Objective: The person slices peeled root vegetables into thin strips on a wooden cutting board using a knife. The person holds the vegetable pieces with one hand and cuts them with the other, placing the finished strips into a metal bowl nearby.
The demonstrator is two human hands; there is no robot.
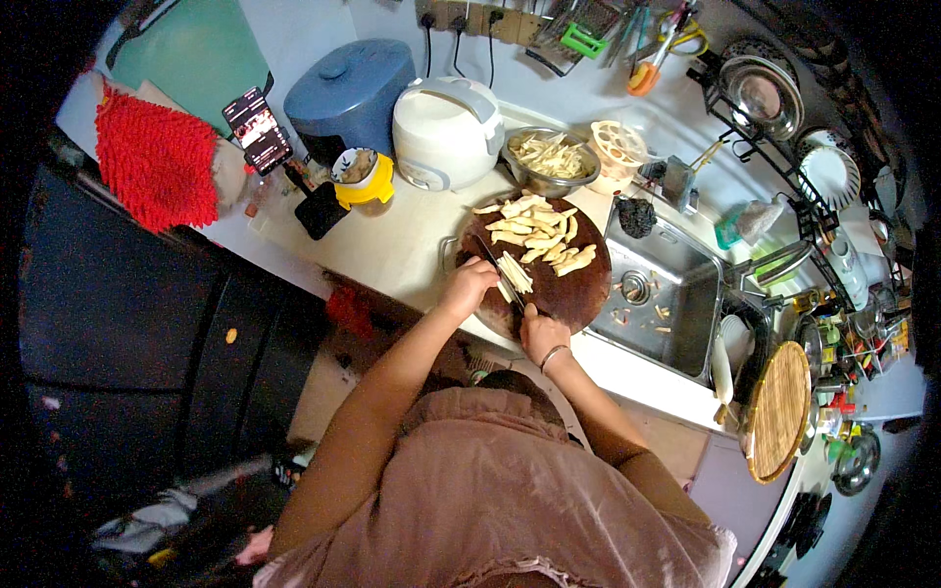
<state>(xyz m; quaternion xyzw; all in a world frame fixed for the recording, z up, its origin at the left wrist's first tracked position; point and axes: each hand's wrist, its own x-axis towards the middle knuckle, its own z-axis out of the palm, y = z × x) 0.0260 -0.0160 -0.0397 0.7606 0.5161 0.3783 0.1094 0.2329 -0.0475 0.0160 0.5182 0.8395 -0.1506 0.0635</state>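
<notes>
My right hand (542, 332) grips the handle of a kitchen knife (509, 283), whose dark blade lies slantwise over a round wooden chopping board (581, 298). At the blade's left side, the curled fingers of my left hand (470, 287) hold a pale vegetable piece (504, 291), partly hidden by fingers and blade. Just right of the blade lies a small bundle of thin-cut pale strips (517, 273). Whole or thickly cut pale vegetable pieces (540, 229) are heaped on the board's far half. Behind the board, a steel bowl (548, 184) holds many cut strips (553, 156).
Right of the board is a steel sink (662, 287) with scraps near its drain. A white rice cooker (445, 136), blue lidded container (349, 95), yellow-handled jar (367, 187) and phone on a stand (257, 131) line the counter's back left. A woven tray (779, 411) leans at right.
</notes>
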